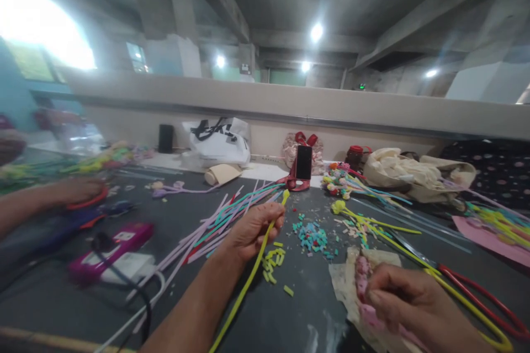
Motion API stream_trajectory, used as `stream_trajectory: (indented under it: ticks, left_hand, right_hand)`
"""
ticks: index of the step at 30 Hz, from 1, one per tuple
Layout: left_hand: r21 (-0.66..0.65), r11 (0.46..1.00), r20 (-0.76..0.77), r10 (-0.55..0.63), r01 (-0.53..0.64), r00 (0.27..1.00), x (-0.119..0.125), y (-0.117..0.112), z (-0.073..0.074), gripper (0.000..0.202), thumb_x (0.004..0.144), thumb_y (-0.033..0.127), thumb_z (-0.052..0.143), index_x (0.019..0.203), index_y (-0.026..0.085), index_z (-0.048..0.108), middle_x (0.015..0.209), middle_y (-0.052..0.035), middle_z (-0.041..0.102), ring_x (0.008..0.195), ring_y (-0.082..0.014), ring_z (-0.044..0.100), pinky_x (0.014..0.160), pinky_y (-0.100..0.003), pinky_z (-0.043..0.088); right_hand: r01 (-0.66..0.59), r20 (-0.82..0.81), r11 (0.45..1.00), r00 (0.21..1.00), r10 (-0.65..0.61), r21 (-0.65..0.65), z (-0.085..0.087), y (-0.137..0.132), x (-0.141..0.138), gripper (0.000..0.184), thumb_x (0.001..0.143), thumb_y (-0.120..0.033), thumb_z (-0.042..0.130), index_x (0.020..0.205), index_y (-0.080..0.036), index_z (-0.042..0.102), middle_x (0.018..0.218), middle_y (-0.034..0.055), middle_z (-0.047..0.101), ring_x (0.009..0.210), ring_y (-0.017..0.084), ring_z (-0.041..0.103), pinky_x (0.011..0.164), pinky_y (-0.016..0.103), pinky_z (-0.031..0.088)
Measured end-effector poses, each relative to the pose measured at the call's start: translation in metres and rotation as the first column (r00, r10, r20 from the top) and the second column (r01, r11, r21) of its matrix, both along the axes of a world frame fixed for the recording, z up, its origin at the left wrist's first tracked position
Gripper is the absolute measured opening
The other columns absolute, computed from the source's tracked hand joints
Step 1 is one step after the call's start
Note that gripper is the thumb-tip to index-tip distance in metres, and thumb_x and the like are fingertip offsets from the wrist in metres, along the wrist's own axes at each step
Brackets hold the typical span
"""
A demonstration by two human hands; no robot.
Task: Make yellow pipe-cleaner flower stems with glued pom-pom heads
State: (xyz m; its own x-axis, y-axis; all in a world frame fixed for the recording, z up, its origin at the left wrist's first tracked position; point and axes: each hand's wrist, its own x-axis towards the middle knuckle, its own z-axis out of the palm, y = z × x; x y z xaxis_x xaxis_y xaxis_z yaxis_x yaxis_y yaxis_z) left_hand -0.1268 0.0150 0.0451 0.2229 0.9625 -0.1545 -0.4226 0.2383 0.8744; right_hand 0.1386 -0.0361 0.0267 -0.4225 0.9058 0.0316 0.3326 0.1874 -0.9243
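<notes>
My left hand [260,229] is closed in a pinch round a long yellow pipe cleaner [253,276]. Its small knobbed tip [286,195] sticks up past my fingers, and the other end runs down out of view. My right hand [408,298] has thumb and fingertips pressed together at the lower right; whatever is between them, if anything, I cannot make out. Beneath and beside it lies a lumpy pink strip [361,273] on crumpled paper [342,281]. Short yellow cut pieces [271,265] are scattered under my left hand, with a pile of blue-green bits [311,236] beyond.
Red-handled scissors [467,287] lie at right, near yellow stems [385,234]. Lilac and teal stems [215,226] spread at left. A phone [303,162] stands at the back. Leftward are a magenta power strip [111,251], cables and another person's hand [80,190].
</notes>
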Motion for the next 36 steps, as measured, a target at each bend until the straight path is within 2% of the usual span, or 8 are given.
stream_trajectory:
  ticks: [2,7,12,17,21,25,31,36]
  left_hand:
    - [-0.012,1.0,0.025,0.022,-0.022,0.999,-0.004,0.002,-0.004,0.011,0.068,0.021,0.059,0.064,0.015,0.051,0.05,0.0049,0.052,0.033,-0.0005,0.046,0.025,-0.006,0.018]
    - [-0.007,0.996,0.06,0.085,-0.085,0.995,-0.018,0.005,-0.004,0.011,0.068,0.02,0.06,0.064,0.016,0.05,0.049,0.006,0.051,0.032,-0.0004,0.046,0.025,-0.005,0.018]
    - [0.014,0.994,0.081,0.111,-0.112,0.991,-0.022,0.006,-0.003,0.01,0.069,0.02,0.058,0.065,0.016,0.051,0.048,0.006,0.051,0.031,-0.0002,0.045,0.025,-0.006,0.019]
    - [0.047,0.994,0.088,0.092,-0.096,0.992,-0.018,0.005,-0.005,0.013,0.069,0.02,0.058,0.061,0.015,0.05,0.048,0.0056,0.05,0.031,0.0002,0.043,0.026,-0.007,0.018]
    - [0.07,0.995,0.086,0.067,-0.073,0.994,-0.016,0.005,-0.006,0.015,0.068,0.023,0.061,0.061,0.015,0.05,0.048,0.0055,0.05,0.031,-0.0001,0.043,0.026,-0.009,0.017]
    - [0.092,0.994,0.083,0.055,-0.063,0.995,-0.016,0.004,-0.007,0.016,0.067,0.025,0.061,0.061,0.015,0.05,0.049,0.0055,0.05,0.032,-0.0004,0.043,0.026,-0.009,0.017]
    - [0.125,0.99,0.077,0.047,-0.057,0.996,-0.014,0.004,-0.008,0.016,0.068,0.025,0.06,0.061,0.015,0.05,0.049,0.0054,0.051,0.032,0.0,0.041,0.027,-0.01,0.016]
    - [0.136,0.989,0.091,0.043,-0.056,0.995,-0.013,0.005,-0.009,0.017,0.067,0.024,0.06,0.06,0.015,0.048,0.049,0.0054,0.05,0.031,-0.0003,0.04,0.027,-0.01,0.016]
  right_hand:
    - [-0.053,0.132,0.998,0.99,0.049,0.03,0.004,0.003,-0.014,0.032,0.077,-0.043,0.049,0.057,-0.018,0.046,0.05,-0.0027,0.046,0.045,0.011,0.043,0.042,0.02,0.032]
    - [-0.146,0.43,0.96,0.902,0.031,0.239,0.003,0.016,-0.051,0.041,0.084,-0.04,0.032,0.049,-0.021,0.028,0.042,-0.0068,0.029,0.038,0.008,0.03,0.039,0.021,0.023]
    - [-0.271,0.577,0.891,0.816,0.013,0.364,0.005,0.039,-0.081,0.037,0.085,-0.032,0.031,0.054,-0.018,0.046,0.048,-0.0025,0.046,0.045,0.011,0.045,0.045,0.02,0.031]
    - [-0.369,0.642,0.853,0.765,0.053,0.369,0.001,0.058,-0.098,0.019,0.077,-0.016,0.042,0.067,-0.018,0.058,0.057,-0.0006,0.058,0.052,0.012,0.053,0.049,0.019,0.034]
    - [-0.408,0.685,0.823,0.728,0.032,0.395,-0.005,0.064,-0.106,0.016,0.067,-0.009,0.049,0.067,-0.019,0.061,0.064,-0.0008,0.064,0.057,0.012,0.056,0.052,0.018,0.034]
    - [-0.408,0.733,0.804,0.679,-0.048,0.432,-0.009,0.066,-0.113,0.014,0.073,-0.02,0.052,0.064,-0.019,0.063,0.055,-0.0005,0.063,0.05,0.013,0.054,0.045,0.02,0.028]
    - [-0.418,0.762,0.751,0.625,-0.172,0.512,-0.018,0.069,-0.127,0.036,0.082,-0.035,0.048,0.055,-0.017,0.063,0.049,0.0069,0.062,0.047,0.016,0.056,0.043,0.026,0.021]
    - [-0.528,0.756,0.664,0.649,-0.088,0.53,-0.018,0.069,-0.135,0.017,0.081,-0.018,0.049,0.081,-0.022,0.065,0.081,0.0037,0.066,0.066,0.015,0.06,0.05,0.022,0.029]
